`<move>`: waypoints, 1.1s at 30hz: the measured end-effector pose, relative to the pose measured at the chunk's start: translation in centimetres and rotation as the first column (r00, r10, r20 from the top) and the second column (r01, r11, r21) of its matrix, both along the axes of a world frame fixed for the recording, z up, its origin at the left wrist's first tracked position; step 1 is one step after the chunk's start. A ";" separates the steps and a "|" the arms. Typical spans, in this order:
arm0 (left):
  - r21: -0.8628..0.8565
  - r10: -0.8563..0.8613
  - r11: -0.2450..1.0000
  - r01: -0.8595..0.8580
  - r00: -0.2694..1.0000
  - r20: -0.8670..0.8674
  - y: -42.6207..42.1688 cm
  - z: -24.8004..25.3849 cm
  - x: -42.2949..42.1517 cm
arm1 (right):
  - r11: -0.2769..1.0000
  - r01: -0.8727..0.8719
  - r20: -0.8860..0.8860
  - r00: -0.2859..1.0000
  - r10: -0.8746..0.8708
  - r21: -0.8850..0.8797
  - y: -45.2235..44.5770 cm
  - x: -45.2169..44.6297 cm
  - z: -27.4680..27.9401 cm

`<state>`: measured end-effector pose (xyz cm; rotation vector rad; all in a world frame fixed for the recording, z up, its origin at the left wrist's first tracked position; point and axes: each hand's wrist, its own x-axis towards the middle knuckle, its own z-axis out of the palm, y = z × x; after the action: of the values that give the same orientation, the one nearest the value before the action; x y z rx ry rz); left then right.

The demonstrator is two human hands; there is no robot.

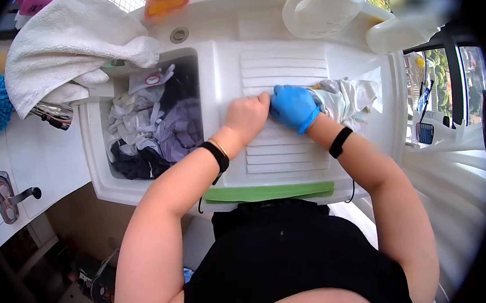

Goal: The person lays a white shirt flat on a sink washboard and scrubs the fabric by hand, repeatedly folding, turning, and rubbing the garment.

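Over the ribbed washboard (289, 154) of a white sink, my two hands meet knuckle to knuckle. My left hand (247, 117) is bare and closed, its fingertips touching the right hand. A blue rubber glove covers my right hand (294, 108), which is also closed. What the fingers of either hand hold, if anything, is hidden. A crumpled pale cloth (349, 102) with some coloured patches lies directly right of the gloved hand, partly behind the wrist.
The left basin (207, 86) holds white clothes (131, 117), a lilac garment (180, 130) and dark clothes (136, 162). A white towel (72, 45) hangs over the tap. Translucent jugs (326, 8) stand at the back right. A green strip (268, 192) lines the front edge.
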<state>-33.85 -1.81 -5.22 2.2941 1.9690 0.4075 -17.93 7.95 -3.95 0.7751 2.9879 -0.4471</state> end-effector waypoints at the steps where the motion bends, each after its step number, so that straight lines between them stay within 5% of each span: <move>1: 0.002 0.061 0.998 -0.061 0.998 0.012 2.4 0.0 -0.7 | 0.993 0.116 -0.075 0.991 -0.114 0.030 1.4 -1.9 -0.4; 4: 0.028 0.120 0.992 -0.121 0.993 0.017 4.3 0.4 -1.3 | 0.965 0.253 -0.049 0.967 -0.250 0.063 2.6 -3.3 -0.5; 9: -0.036 -0.190 0.981 0.191 0.982 0.014 -4.5 0.7 0.4 | 0.984 -0.171 0.113 0.978 0.177 -0.057 -2.7 2.0 0.6; 12: 0.004 -0.028 1.000 0.028 0.996 0.079 0.4 0.1 -0.8 | 0.993 -0.045 0.033 0.998 0.049 -0.110 0.7 -0.5 0.7; 16: 0.050 0.134 0.989 -0.136 0.990 0.045 5.5 0.3 -2.0 | 0.984 0.166 0.067 0.983 -0.171 0.068 4.1 -4.6 0.7; 21: -0.011 -0.041 0.999 0.041 0.999 0.019 -2.2 0.3 0.5 | 0.995 -0.028 0.257 0.965 0.052 -0.096 -2.4 0.7 1.6; 28: -0.080 0.206 0.976 -0.201 0.977 0.055 5.7 0.7 -1.4 | 0.970 0.242 0.119 0.962 -0.244 0.033 3.2 -3.9 -0.2; 31: -0.076 -0.032 0.996 0.044 0.988 0.148 -1.9 0.6 0.3 | 0.994 0.004 0.179 0.984 0.015 -0.106 -2.2 0.3 1.4; 33: -0.048 -0.076 0.996 0.079 0.995 0.060 -3.9 1.0 0.8 | 0.989 -0.087 0.137 0.985 0.103 -0.121 -3.0 1.9 0.4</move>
<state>-33.01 -5.67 -4.25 2.2926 1.8353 0.4077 -16.01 4.91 -3.58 0.6233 2.8230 -0.5290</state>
